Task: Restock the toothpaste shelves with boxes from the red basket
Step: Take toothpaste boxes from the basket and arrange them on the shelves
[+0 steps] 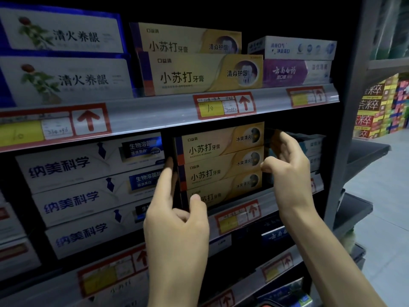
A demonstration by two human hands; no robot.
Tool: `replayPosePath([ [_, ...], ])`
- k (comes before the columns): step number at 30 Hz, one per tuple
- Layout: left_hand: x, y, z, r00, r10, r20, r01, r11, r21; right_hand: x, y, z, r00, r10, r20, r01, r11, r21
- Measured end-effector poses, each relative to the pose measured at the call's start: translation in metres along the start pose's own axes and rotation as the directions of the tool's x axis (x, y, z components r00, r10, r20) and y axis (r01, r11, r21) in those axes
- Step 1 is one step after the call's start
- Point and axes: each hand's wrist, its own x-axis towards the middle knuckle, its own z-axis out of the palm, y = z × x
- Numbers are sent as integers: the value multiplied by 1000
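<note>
A stack of 3 gold toothpaste boxes (221,160) is seen at the centre of the frame, set in the middle shelf (223,240) with the printed fronts facing out. The stack is held at both ends. The left hand (177,222), in the lower centre, is closed on the lower left corner of the stack. Its thumb (195,201) is pressed on the front of the lowest box, and its fingers (167,176) are laid up along the left end. The right hand (287,167), right of centre, is curled round the right end. Its fingers (285,140) are hooked over the end of the top box, and its thumb (266,166) is set against the middle box. Whether the lowest box rests fully on the shelf cannot be told, since its lower edge is hidden.

Just left of the stack, 3 white boxes with blue lettering (88,196) are piled. Pale boxes (314,145) are partly hidden behind the right hand. On the upper shelf (155,116), 2 flower-printed white boxes (66,78) are placed at the upper left and 2 larger gold boxes (199,74) at the top centre. A purple box (294,72) is seen at the upper right. Red-framed price labels (238,214) with arrows are fixed to the shelf rails. At the right edge, colourful cartons (380,103) are stacked.
</note>
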Motion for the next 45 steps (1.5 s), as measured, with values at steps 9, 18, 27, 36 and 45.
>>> replayPosePath([
  [9,-47,-7,-65,968,-206,146,251,857,-451,-81,-40,-37,994,90,65,-94,994,55],
  [18,-144,-74,-141,850,-480,218,527,780,-338,-205,10,-83,882,442,163,-405,888,-217],
  [27,-224,-166,-172,853,-437,285,305,861,407,-266,47,-100,708,639,301,-330,675,-660],
  [36,-314,-235,-218,779,-322,537,-445,319,837,-306,119,-150,464,837,290,488,32,-873],
  [45,-330,-213,-256,780,-423,461,-382,260,887,-339,126,-139,371,892,259,573,-1,-819],
])
